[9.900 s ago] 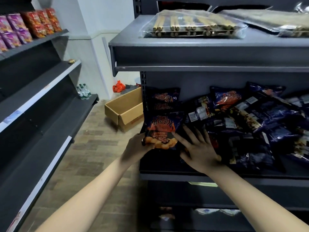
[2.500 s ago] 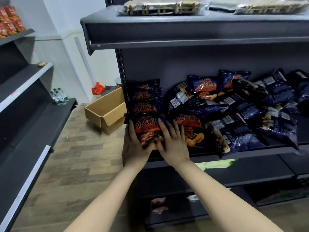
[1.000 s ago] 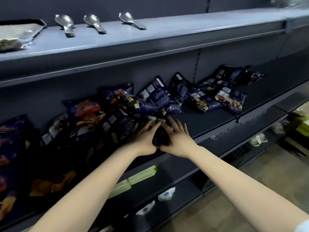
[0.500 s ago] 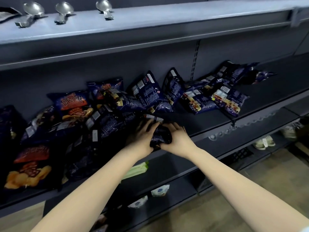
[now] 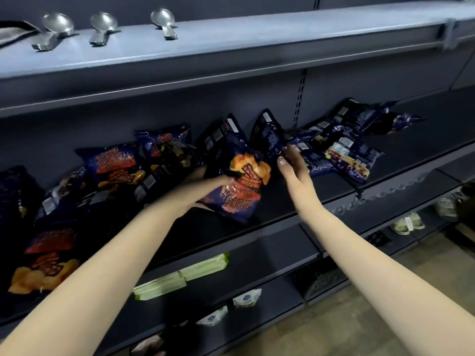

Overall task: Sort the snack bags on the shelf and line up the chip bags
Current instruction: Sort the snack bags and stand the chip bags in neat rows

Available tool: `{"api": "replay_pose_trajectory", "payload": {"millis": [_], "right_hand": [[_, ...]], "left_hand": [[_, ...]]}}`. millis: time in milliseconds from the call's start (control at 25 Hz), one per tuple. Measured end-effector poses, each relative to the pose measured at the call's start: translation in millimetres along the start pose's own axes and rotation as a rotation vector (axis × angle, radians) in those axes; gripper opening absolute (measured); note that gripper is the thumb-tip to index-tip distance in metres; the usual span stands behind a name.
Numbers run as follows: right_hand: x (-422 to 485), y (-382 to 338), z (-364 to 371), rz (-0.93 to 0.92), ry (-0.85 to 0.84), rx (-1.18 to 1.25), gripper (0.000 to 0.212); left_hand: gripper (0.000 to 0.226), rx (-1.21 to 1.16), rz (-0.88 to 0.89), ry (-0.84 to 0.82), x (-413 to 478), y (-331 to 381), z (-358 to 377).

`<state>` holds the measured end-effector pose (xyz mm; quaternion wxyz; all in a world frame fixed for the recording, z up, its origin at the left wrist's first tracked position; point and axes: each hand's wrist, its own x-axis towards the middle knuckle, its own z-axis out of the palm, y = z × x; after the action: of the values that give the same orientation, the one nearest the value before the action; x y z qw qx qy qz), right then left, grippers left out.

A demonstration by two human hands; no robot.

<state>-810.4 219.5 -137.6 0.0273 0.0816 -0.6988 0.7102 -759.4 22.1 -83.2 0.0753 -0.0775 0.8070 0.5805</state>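
Observation:
A dark blue chip bag (image 5: 240,186) with red and orange print hangs upside down over the middle shelf (image 5: 282,209), and my left hand (image 5: 213,182) grips its left edge. My right hand (image 5: 293,163) hovers just right of the bag with its fingers apart and nothing in it. More chip bags (image 5: 115,165) stand and lie in a jumble to the left. A loose heap of dark blue snack bags (image 5: 341,152) lies to the right at the back of the shelf.
Three metal spoons (image 5: 102,28) lie on the upper shelf (image 5: 257,44). Green flat packs (image 5: 180,276) and small white packets (image 5: 246,298) sit on lower shelves. Shoes (image 5: 406,223) are at the lower right, above a wood-look floor (image 5: 347,330).
The chip bag has been lifted and flipped so its printed front shows upside down. My right hand has let go and moved right; my left hand keeps hold.

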Motion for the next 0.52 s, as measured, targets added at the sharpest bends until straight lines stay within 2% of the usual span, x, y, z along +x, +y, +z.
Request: {"api": "replay_pose_trajectory", "payload": {"millis": [40, 120, 200, 280, 400, 520], "right_hand": [[0, -1, 5, 0.128, -0.129, 0.153, 0.085], [-5, 2, 18, 0.302, -0.354, 0.359, 0.080], [-9, 0, 43, 0.323, -0.494, 0.434, 0.076], [-11, -9, 77, 0.302, -0.536, 0.457, 0.065], [-11, -21, 137, 0.324, -0.494, 0.485, 0.042], [-17, -29, 197, 0.390, -0.465, 0.611, 0.052]], "left_hand": [[0.022, -0.155, -0.089, -0.027, -5, -1, -9], [0.014, -0.314, -0.157, -0.072, -10, -8, -18], [0.013, -0.332, -0.153, -0.030, -20, -17, -29], [0.017, -0.395, -0.157, 0.022, -35, -23, -52], [0.034, -0.612, -0.118, 0.067, -62, -42, -102], [0.048, -0.845, -0.009, 0.185, -87, -71, -147]]}}
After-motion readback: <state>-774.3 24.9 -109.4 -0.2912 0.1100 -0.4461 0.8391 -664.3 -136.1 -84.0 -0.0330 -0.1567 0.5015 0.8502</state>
